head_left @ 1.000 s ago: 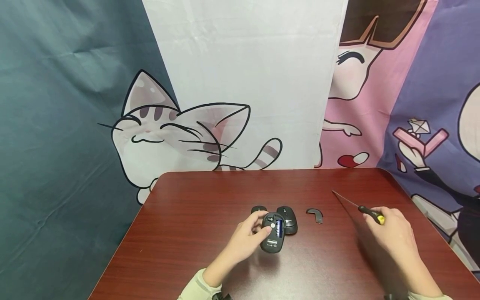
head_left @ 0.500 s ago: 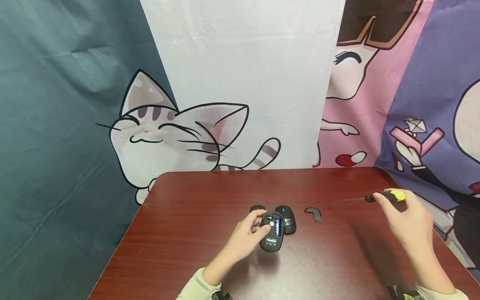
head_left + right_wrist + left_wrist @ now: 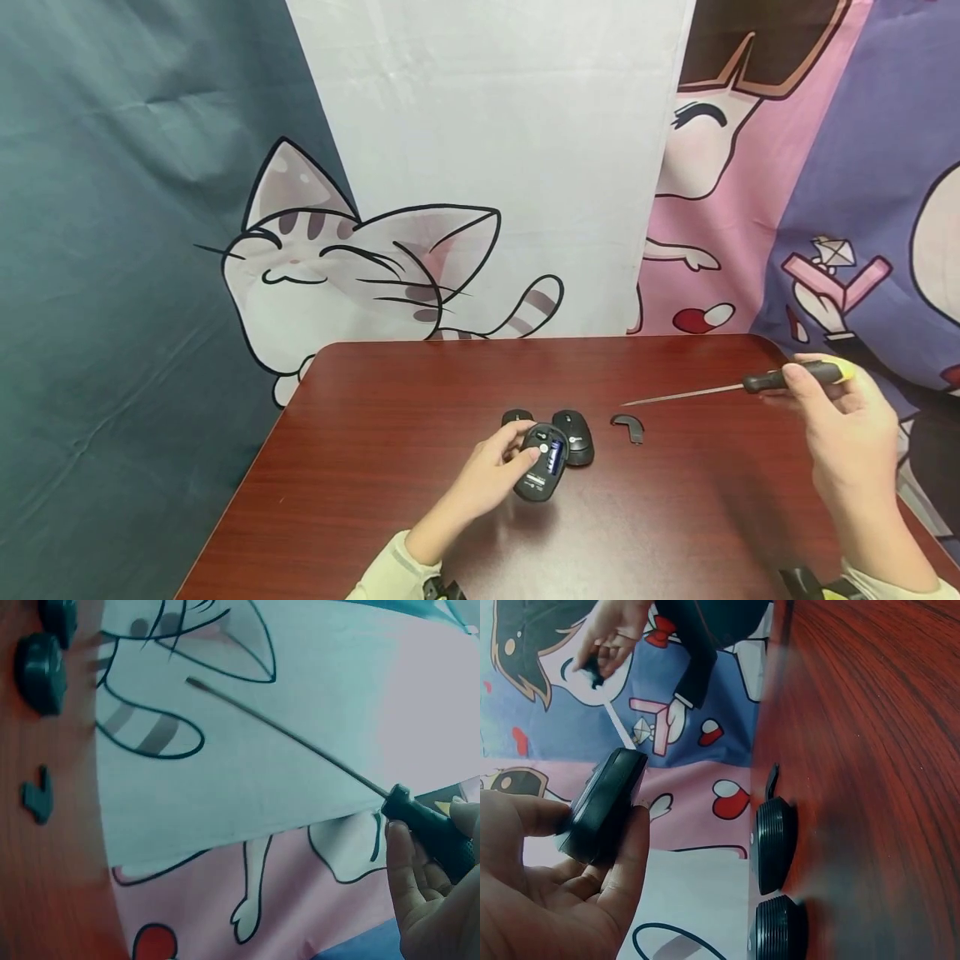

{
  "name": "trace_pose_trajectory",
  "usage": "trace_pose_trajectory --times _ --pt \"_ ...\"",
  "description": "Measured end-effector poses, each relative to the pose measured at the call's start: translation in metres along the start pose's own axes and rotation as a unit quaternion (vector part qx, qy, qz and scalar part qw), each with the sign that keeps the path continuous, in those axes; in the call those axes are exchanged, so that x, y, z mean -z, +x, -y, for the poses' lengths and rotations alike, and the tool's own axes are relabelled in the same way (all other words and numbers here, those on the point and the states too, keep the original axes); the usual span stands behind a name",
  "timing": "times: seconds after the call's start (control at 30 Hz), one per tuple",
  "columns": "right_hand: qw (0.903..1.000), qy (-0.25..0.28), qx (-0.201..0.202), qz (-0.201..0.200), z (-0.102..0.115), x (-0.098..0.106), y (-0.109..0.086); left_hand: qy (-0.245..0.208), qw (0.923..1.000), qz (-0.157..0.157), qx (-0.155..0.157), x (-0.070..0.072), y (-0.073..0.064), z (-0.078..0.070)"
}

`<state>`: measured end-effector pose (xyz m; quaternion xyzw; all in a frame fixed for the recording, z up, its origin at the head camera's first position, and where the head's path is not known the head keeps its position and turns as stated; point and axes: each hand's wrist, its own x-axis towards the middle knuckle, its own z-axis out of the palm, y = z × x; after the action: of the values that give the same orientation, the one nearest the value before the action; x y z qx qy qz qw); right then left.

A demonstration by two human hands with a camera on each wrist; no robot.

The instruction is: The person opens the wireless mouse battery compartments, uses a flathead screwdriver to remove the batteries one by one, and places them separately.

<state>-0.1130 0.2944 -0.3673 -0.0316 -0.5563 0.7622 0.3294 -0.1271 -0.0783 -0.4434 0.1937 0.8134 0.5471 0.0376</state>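
My left hand pinches a black computer mouse between thumb and fingers, its underside turned up toward the head camera. A blue battery sits in the mouse's uncovered battery slot. Out to the right, my right hand grips a screwdriver by its black and yellow handle, raised over the table. The long metal shaft points left, its tip well apart from the mouse. In the left wrist view, the mouse shows edge-on between thumb and fingers.
Behind the held mouse, a second black mouse and another dark rounded piece lie on the red-brown table. A curved black cover piece lies to their right. A cartoon-printed cloth hangs behind the table's far edge.
My right hand has risen and moved right with the screwdriver, whose shaft now lies nearer level and points left. The left hand stays in place, the mouse tilting slightly.
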Motion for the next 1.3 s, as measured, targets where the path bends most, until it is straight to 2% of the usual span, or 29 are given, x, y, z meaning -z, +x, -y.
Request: trace_pose_trajectory --times 0.1,0.27,0.43,0.53,0.67,0.87,0.93,1.07,1.17,1.3 --pt "0.9991 0.041 0.012 0.000 0.005 -0.004 -0.002 0.018 0.9998 0.003 -0.002 0.000 0.001 0.002" --pt "0.9918 0.113 0.042 0.041 0.010 -0.010 -0.006 0.037 0.9993 0.005 -0.002 0.001 0.002 0.004" --pt "0.9847 0.152 0.053 0.067 0.016 -0.014 -0.009 0.018 0.9998 0.006 0.000 0.001 0.003 0.004" --pt "0.9819 0.161 0.050 0.086 0.017 -0.015 -0.009 -0.016 0.9998 0.012 -0.001 0.000 0.004 0.004" --pt "0.9695 0.202 0.037 0.133 0.016 -0.015 -0.008 -0.046 0.9988 0.015 -0.001 -0.001 0.004 0.004" --pt "0.9533 0.254 0.000 0.164 0.008 -0.010 -0.004 -0.056 0.9983 0.017 -0.004 -0.001 0.004 0.003" --pt "0.9447 0.276 -0.018 0.177 0.005 -0.008 -0.002 -0.049 0.9987 0.015 -0.005 -0.002 0.004 0.003" --pt "0.9474 0.257 -0.038 0.186 -0.001 -0.004 -0.003 -0.030 0.9995 0.013 -0.006 -0.002 0.005 0.003" --pt "0.9561 0.226 -0.044 0.182 -0.003 -0.003 -0.005 -0.019 0.9997 0.015 -0.006 -0.001 0.006 0.003" --pt "0.9521 0.239 -0.051 0.184 -0.008 -0.003 -0.005 -0.009 0.9998 0.014 -0.008 -0.001 0.007 0.002"
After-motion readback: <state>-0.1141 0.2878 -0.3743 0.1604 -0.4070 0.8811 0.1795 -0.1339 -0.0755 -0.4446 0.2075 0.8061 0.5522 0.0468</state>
